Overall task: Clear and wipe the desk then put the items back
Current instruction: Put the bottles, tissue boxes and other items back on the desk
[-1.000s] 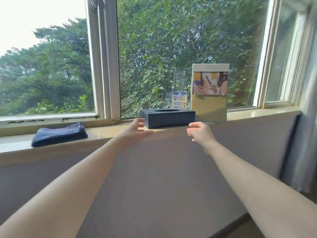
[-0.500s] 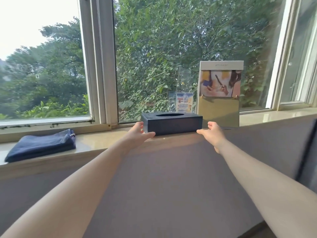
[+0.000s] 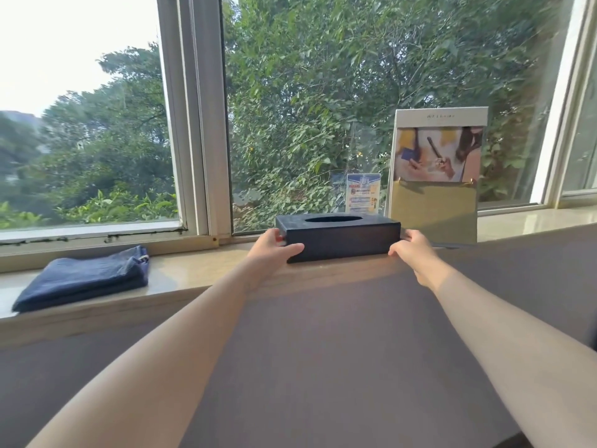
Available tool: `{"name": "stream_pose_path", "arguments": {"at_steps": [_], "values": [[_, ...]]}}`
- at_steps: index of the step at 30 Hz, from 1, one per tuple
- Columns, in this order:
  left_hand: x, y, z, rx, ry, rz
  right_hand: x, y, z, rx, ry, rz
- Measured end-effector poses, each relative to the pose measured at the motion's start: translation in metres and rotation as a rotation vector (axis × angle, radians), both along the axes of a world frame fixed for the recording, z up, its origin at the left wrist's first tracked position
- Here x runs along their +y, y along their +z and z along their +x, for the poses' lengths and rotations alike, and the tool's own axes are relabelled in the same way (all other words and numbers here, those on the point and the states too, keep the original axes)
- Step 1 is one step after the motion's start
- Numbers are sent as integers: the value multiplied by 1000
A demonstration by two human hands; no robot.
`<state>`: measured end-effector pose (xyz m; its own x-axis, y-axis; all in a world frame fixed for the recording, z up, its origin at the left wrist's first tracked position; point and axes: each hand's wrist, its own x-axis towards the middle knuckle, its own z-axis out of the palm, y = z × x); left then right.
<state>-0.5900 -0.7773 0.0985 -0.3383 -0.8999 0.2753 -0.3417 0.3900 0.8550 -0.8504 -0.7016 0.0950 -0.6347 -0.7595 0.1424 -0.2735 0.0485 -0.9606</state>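
Tissue box (image 3: 342, 240), dark navy and flat, with an oval slot in its top, sits on the stone window sill (image 3: 193, 273) just in front of a small leaflet stand (image 3: 362, 197) and a tall picture card (image 3: 436, 176). The left hand (image 3: 274, 250) clasps its left end, thumb laid across the front. The right hand (image 3: 412, 250) curls round the right end. A folded blue cloth (image 3: 84, 279) lies well apart to the left.
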Motion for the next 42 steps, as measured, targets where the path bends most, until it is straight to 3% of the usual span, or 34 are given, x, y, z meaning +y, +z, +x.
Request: {"name": "stream_pose_path", "arguments": {"at_steps": [10, 19, 28, 42], "values": [[5, 5, 38, -151, 76, -77, 19, -10, 15, 59, 119, -170], [47, -6, 107, 183, 99, -82, 42, -19, 91, -2, 152, -330], [94, 1, 213, 233, 197, -136, 63, -18, 186, 14, 277, -398], [220, -3, 355, 256, 480, -267, 95, -23, 326, -172, 606, -491]]}}
